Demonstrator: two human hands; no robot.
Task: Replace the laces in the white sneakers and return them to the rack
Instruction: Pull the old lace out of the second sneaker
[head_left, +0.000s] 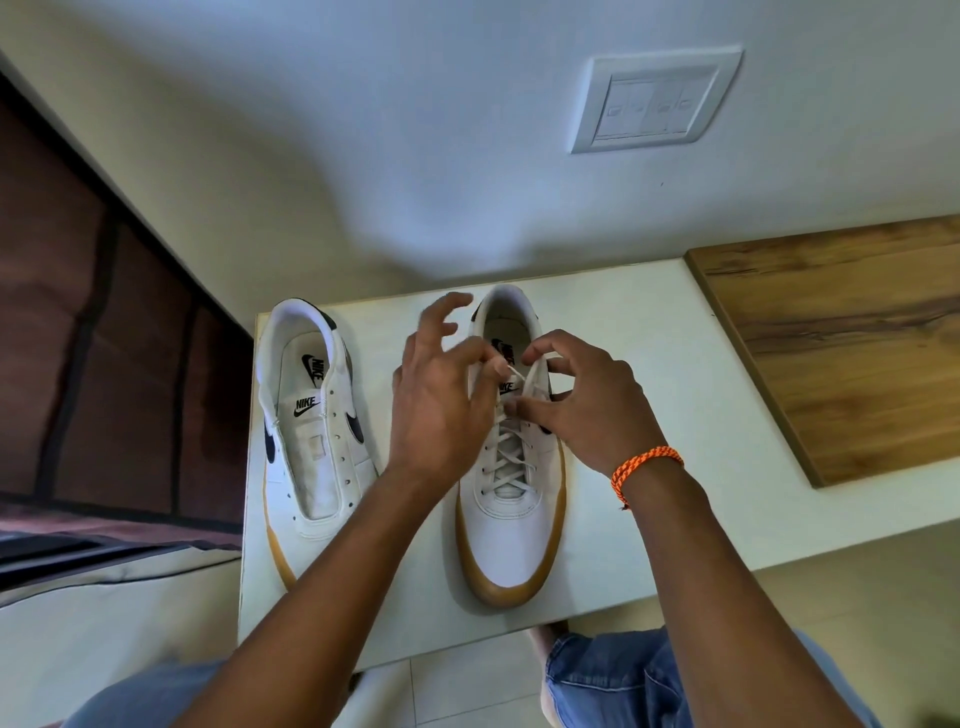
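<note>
- Head view, sneakers: 2 white sneakers stand side by side on a pale table (649, 332), toes toward the person at 6 o'clock, heels at 12 o'clock, probably so the eyelets face up and within easy reach.
- Head view, right sneaker (511, 525): a white lace (511, 462) already crisscrosses its eyelet rows, and work sits at the top eyelets near the tongue.
- Head view, left sneaker (317, 467): it stands at 9 o'clock of the other, near but apart, with bare eyelets and an open tongue, so it likely waits its turn.
- Head view, left hand (441, 410): thumb and forefinger pinch a lace end at the sneaker's 10 o'clock side, while the other fingers spread upward, clear of the lace.
- Head view, right hand (582, 410): its curled fingers pinch the other lace strand at the 2 o'clock side, seemingly keeping tension for a tie or a last threading. An orange bracelet (647, 462) circles that wrist.
- Head view, hidden: both hands cover the top eyelets, so I cannot tell whether a knot is formed. The lace tips blur between the fingers. No rack shows. A wooden board (852, 343) at 3 o'clock is cut off by the frame edge.
</note>
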